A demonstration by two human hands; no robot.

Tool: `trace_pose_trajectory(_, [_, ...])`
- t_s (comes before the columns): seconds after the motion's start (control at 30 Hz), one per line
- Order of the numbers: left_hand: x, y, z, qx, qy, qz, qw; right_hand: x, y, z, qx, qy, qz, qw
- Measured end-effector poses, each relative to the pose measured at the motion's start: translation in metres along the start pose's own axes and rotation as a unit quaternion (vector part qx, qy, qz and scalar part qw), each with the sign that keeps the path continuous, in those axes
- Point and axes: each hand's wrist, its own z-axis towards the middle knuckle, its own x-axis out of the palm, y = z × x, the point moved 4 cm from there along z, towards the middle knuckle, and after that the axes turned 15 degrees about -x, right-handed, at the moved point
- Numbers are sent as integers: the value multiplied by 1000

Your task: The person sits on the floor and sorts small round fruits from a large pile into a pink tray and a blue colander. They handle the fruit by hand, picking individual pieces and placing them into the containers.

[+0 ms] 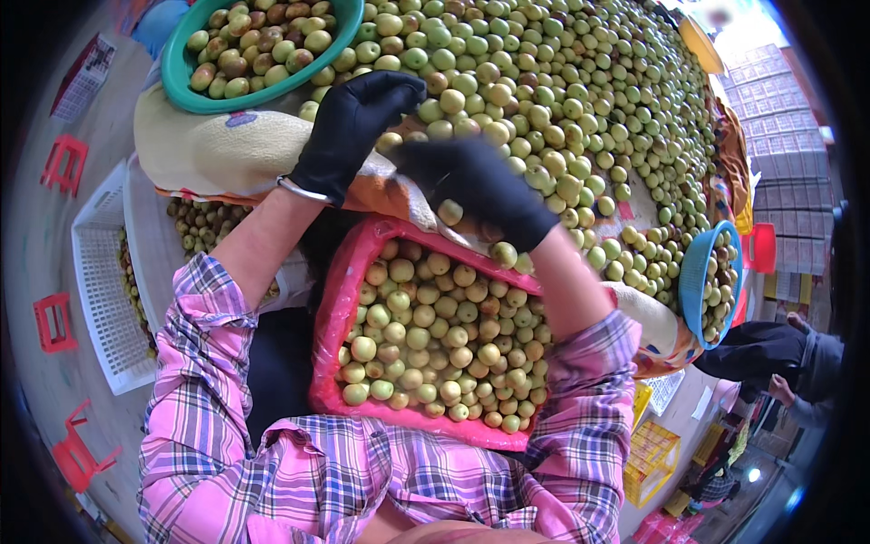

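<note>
Both my hands wear black gloves. My left hand [358,131] is over the near edge of a big heap of green-and-brown jujubes [562,100], its fingers curled together; whatever they may hold is hidden. To its right, my right hand [480,186] is smeared by motion, palm down, and its fingers are not clear. One jujube [450,212] shows just under the right hand; whether it is gripped or loose I cannot tell. Below both hands, against my body, a crate lined with pink-red plastic [328,363] is filled with jujubes.
A green basin [172,77] of browner jujubes stands at the far left, a blue basin [694,286] at the right. Cream cloth padding [213,150] edges the heap. A white crate [109,299] and red stools [56,322] stand left. Another person [761,354] is at right, near yellow crates [652,458].
</note>
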Motion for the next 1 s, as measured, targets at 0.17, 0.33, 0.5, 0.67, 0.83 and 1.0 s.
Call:
trace_pose_trajectory(0.17, [3,-1,-4,1,-23,-73,997,-129,-127,1,175,-86,-429,882])
trace_pose_trajectory(0.33, [-3,-5,-8,24,-56,-93,994,-144,-160,17,273,55,-383,881])
trace_pose_trajectory(0.5, [-4,-7,-8,25,-65,-66,995,-141,-152,6,244,105,-371,890])
trace_pose_trajectory(0.67, [-4,-1,-7,11,-71,-73,995,-143,-140,-14,443,150,-240,851])
trace_pose_trajectory(0.83, [0,-4,-4,46,-70,-99,992,-139,-155,-37,333,80,-284,896])
trace_pose_trajectory(1.0, [-2,-3,-5,33,-67,-78,994,-127,-120,-62,181,-56,-220,957])
